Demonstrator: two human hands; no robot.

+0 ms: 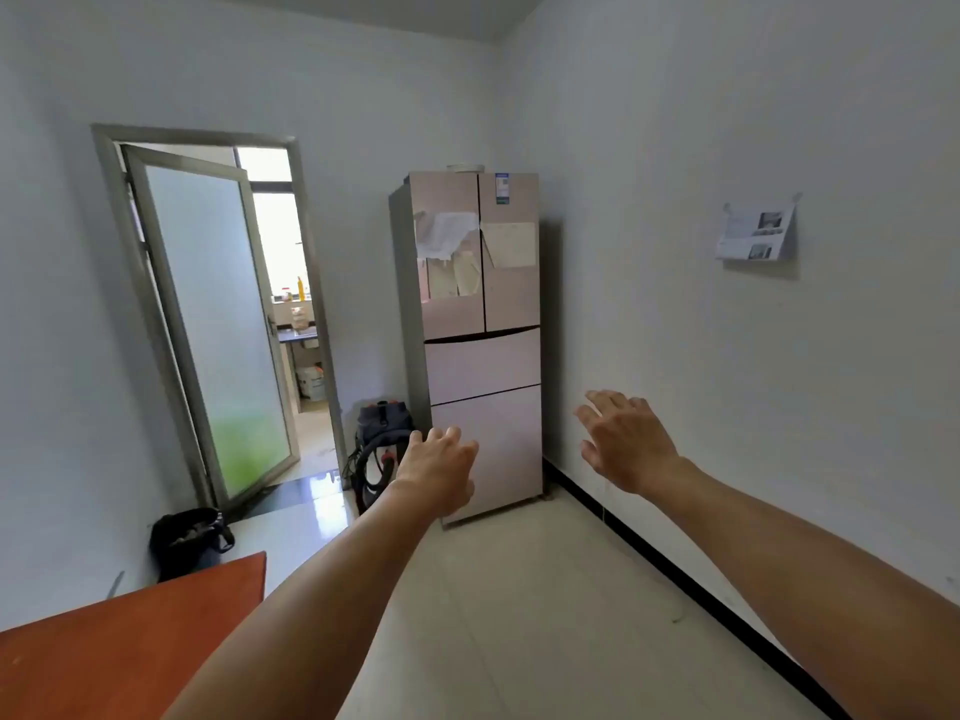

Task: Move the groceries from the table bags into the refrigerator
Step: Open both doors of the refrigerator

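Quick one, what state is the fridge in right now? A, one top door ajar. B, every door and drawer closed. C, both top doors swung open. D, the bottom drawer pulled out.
B: the refrigerator has its two top doors and both lower drawers flush and shut, while the left hand and the right hand are held out empty.

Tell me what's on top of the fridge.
One pale round object sits on the refrigerator, too small to identify. The rest of the top is out of sight behind the front edge.
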